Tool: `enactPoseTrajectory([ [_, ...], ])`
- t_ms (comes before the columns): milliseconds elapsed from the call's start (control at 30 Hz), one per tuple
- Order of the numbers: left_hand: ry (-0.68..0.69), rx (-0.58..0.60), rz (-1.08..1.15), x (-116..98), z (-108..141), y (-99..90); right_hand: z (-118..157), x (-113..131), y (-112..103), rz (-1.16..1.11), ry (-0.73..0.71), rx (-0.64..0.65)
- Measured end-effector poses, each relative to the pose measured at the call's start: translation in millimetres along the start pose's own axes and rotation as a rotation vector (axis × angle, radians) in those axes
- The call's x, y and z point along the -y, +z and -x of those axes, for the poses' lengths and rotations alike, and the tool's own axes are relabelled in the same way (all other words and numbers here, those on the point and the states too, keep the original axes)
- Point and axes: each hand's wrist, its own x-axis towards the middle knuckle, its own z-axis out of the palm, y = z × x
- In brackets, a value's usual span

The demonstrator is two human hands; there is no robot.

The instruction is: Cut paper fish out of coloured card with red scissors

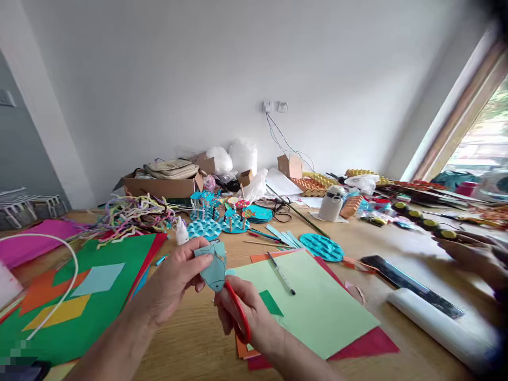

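Note:
Between thumb and fingers, my left hand (178, 275) pinches a blue-grey paper piece (215, 271) with a fish outline drawn on it. Red-handled scissors (239, 312) are in my right hand (252, 312), whose fingers wrap round the handles. The scissors' blades are hidden behind the paper and fingers, right at the paper's lower edge. Below and to the right lies a pale green paper sheet (313, 301), with a pen (281, 274) and a dark green paper scrap (271, 303) on it.
A glue bottle (181, 233) and blue textured discs (321, 246) stand beyond my hands. Coloured paper sheets (115, 296) lie left, near tangled pipe cleaners (133, 214). At right are a white cylindrical object (432, 323) and another person's hand (464, 254).

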Motion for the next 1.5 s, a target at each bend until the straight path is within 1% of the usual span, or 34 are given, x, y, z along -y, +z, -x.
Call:
enactPoseTrajectory([
  [167,-0.02,-0.034,0.021,-0.4,-1.6,2.7,0.2,6.7,1.0,0.015,0.037,-0.007],
  [300,-0.014,-0.047,-0.037,-2.1,-0.8,3.5,0.2,10.9,2.7,0.015,0.046,-0.005],
  [400,-0.01,-0.043,-0.059,-2.5,-0.2,3.1,0.1,10.5,2.3,0.014,0.036,0.004],
  [533,-0.042,-0.061,0.006,-1.6,-0.4,5.0,-0.5,6.9,0.2,0.024,0.021,0.022],
  [667,-0.049,-0.092,0.045,-0.3,-0.6,9.1,-0.9,6.2,0.1,0.038,0.005,-0.001],
  [900,-0.046,-0.141,0.022,-1.4,0.7,14.3,-0.2,11.9,3.2,0.067,0.021,-0.033],
  [1267,-0.012,-0.13,-0.035,-0.3,0.2,12.5,1.1,11.5,4.2,0.115,-0.007,-0.059],
  [1400,0.007,-0.118,-0.049,3.1,-0.6,9.5,1.0,11.3,5.0,0.119,-0.069,-0.059],
  [1500,0.012,-0.108,-0.064,3.1,-0.6,7.6,1.4,11.4,5.1,0.123,-0.083,-0.058],
])
